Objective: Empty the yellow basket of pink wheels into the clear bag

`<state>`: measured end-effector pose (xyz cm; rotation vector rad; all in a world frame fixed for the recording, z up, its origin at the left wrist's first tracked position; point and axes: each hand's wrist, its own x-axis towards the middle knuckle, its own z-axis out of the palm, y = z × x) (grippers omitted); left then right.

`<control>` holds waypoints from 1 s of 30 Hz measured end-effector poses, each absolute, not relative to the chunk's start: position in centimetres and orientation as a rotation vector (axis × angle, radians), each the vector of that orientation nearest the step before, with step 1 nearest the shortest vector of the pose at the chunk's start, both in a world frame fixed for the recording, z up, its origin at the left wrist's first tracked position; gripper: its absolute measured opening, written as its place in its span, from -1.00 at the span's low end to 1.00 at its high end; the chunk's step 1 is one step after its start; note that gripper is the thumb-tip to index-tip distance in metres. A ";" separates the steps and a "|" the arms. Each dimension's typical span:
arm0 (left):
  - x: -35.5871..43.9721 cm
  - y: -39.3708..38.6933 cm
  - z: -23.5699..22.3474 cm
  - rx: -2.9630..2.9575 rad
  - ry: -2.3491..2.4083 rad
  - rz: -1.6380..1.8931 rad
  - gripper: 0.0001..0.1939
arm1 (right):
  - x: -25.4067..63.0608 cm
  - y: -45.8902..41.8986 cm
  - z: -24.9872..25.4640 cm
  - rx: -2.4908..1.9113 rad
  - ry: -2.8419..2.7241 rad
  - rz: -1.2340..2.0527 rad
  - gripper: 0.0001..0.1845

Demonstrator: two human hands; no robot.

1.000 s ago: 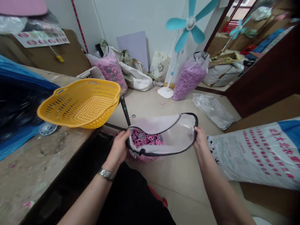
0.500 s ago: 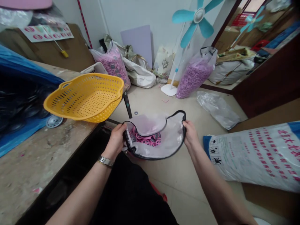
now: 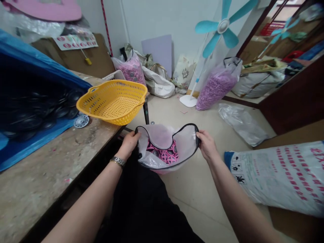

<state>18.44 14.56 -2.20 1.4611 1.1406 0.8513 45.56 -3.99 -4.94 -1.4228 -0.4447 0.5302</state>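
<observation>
Red Chinese characters run in lines along the white sack (image 3: 275, 175); "水产" seems legible. Black pictograms (image 3: 237, 167) line its blue-edged end. Round red marks on the sheet (image 3: 76, 42) are too small to read.

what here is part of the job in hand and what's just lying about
In the job:
- left hand
- right hand
- clear bag
- pink wheels inside

Lying about, seemingly:
- yellow basket
- blue fan
- crumpled plastic
- purple-filled bag
- printed sack

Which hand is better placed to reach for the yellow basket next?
Left, probably: the left hand grips the translucent bag on the side nearer the yellow basket, while the right hand holds the far side. Neither is free.
</observation>
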 end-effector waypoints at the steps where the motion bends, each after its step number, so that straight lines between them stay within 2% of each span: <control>1: 18.1 14.2 -2.2 1.501 1.149 0.831 -0.76 | 45.5 -4.1 -4.9 -1.470 -0.474 0.531 -0.61; 3: 17.7 13.3 -2.0 1.583 1.159 0.793 -0.77 | 45.4 -4.5 -4.5 -1.557 -0.517 0.489 -0.54; 7: 17.6 11.6 -1.7 1.709 1.174 0.709 -0.79 | 45.4 -5.2 -3.1 -1.950 -0.918 0.199 -0.20; 10: 17.8 10.9 -1.8 1.756 1.198 0.694 -0.82 | 44.7 -5.1 -3.2 -2.155 -1.260 0.330 -0.12; 12: 17.7 10.8 -1.9 1.755 1.216 0.716 -0.85 | 43.9 -4.9 -4.3 -2.171 -1.279 0.543 -0.18; 16: 17.0 10.5 -1.6 1.696 1.215 0.681 -0.79 | 42.3 -4.2 -7.4 -2.086 -1.162 0.653 -0.78; 18: 16.7 10.0 -1.5 1.658 1.181 0.586 -0.70 | 42.2 -3.6 -8.5 -1.973 -1.077 0.621 -0.95; 22: 16.2 7.9 -2.0 1.603 1.132 0.425 -0.55 | 44.4 -1.8 -8.8 -1.732 -0.819 0.499 -0.79; 26: 15.3 6.1 -3.3 1.535 1.134 0.415 -0.62 | 47.6 0.0 -8.3 -1.553 -0.535 0.402 -0.63; 30: 14.8 7.3 -3.1 1.434 1.156 0.572 -0.63 | 48.1 2.5 -8.0 -1.402 -0.414 0.374 -0.67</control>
